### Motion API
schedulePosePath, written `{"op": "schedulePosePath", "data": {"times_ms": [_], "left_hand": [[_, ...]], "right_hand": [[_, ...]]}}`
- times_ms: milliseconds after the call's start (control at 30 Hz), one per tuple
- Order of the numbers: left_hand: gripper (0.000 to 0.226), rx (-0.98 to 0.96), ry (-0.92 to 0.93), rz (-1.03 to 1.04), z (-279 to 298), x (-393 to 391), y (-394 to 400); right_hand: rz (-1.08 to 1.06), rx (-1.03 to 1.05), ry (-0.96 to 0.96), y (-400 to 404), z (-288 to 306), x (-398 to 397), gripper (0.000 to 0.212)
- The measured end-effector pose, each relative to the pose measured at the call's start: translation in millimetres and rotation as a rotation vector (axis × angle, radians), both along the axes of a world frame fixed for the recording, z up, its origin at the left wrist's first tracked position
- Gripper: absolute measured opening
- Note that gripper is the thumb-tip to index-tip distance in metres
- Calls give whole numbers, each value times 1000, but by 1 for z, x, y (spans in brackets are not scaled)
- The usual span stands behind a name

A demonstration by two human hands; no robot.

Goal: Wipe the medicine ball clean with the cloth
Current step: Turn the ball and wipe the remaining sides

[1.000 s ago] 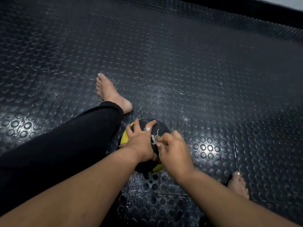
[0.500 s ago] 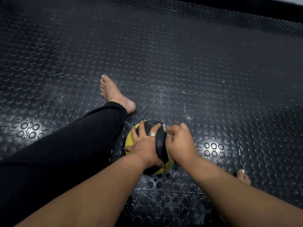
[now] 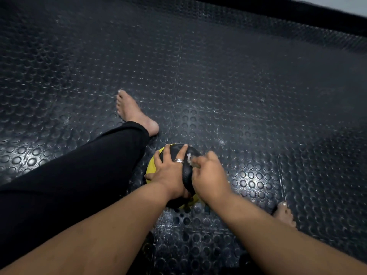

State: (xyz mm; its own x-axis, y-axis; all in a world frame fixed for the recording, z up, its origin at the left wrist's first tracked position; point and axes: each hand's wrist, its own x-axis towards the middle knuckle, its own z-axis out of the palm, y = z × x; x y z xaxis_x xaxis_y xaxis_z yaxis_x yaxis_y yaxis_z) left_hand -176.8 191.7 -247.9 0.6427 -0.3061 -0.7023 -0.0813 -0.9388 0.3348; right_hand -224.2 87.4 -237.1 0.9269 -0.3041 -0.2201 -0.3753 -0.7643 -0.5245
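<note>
Fingers of left hand (image 3: 168, 173) spread on medicine ball (image 3: 186, 171); right hand (image 3: 208, 175) fingers pinch cloth (image 3: 189, 158).

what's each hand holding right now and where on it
The left hand rests spread on the top left of the medicine ball, steadying it. The right hand pinches a small whitish cloth against the ball's top; the grip itself is blurred.

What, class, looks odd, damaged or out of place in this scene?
Little stands out. The cloth is barely visible, just a pale scrap at the right hand on the medicine ball, which the left hand steadies. Pale scuffs mark the studded floor mat.
</note>
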Motion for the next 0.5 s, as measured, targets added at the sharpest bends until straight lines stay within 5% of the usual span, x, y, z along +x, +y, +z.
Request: {"op": "schedulePosePath", "data": {"times_ms": [200,367,500], "left_hand": [[141,-3,-18,-54,9,-7,-2],[139,-165,-53,-57,9,-7,10],[142,-188,-58,149,4,-13,14]], "right_hand": [[136,105,157,-21,19,-4,23],[-489,334,129,-49,6,-3,18],[-387,240,205,-35,-12,-21,17]]}}
